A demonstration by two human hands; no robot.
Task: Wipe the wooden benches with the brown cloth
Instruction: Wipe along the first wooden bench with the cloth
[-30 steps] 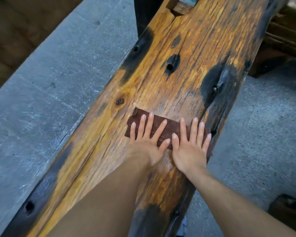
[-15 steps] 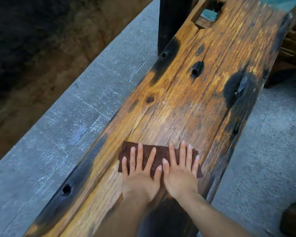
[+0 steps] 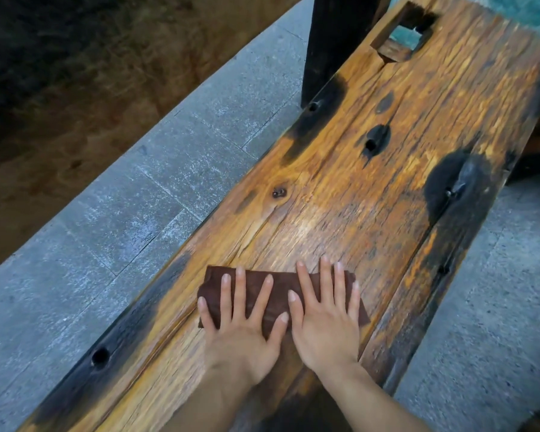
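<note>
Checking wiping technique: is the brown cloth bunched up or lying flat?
Flat: the brown cloth lies as a strip on the wooden bench under the flat left hand and right hand.

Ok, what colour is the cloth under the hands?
The cloth is plain dark reddish brown; the head view shows it.

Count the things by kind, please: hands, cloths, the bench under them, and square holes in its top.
hands: 2, the left hand and the right hand
cloth: 1
bench: 1
square hole: 1
total: 5
</note>
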